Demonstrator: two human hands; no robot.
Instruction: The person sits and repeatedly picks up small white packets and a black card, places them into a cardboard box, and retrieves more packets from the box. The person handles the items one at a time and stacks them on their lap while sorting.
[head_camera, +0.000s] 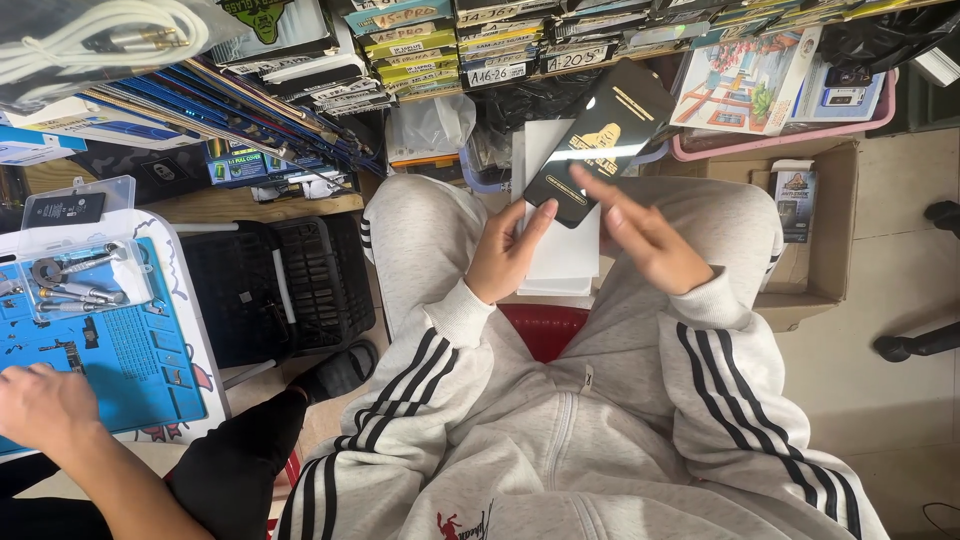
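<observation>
A black glossy flat sheet with yellow printing, shaped like a phone screen protector (598, 140), is held over my lap. My left hand (505, 252) grips its lower end with thumb and fingers, together with a white flat sleeve (562, 250) behind it. My right hand (645, 235) has its fingers stretched out, the fingertips resting on the black sheet's lower right edge. I wear a grey tracksuit with black stripes and sit on a red stool (545, 328).
Stacks of flat boxes (450, 45) fill the shelves ahead. A cardboard box (815, 270) stands at the right, a black crate (280, 285) at the left. Another person's hand (40, 405) rests on a blue work mat (130, 350) with small tools.
</observation>
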